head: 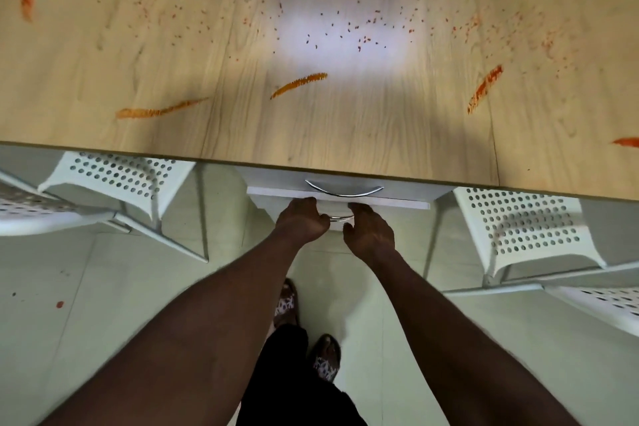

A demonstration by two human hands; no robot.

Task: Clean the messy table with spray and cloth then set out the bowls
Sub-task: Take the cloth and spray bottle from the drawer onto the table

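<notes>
Wood-grain surface [311, 135] fills the top half, streaked with orange-red smears [299, 84] and little specks. White perforated chairs [525, 221] sit tucked under either side. At the drawer unit [408, 193] in between, left hand [304, 222] curls round the lower handle [340, 217]. Right hand [371, 232] is hooked at its other end, can't tell if it's gripping.

Light wooden table [345, 135], orange-red sauce smears [299, 84] and scattered red specks [363, 34] across its top
</notes>
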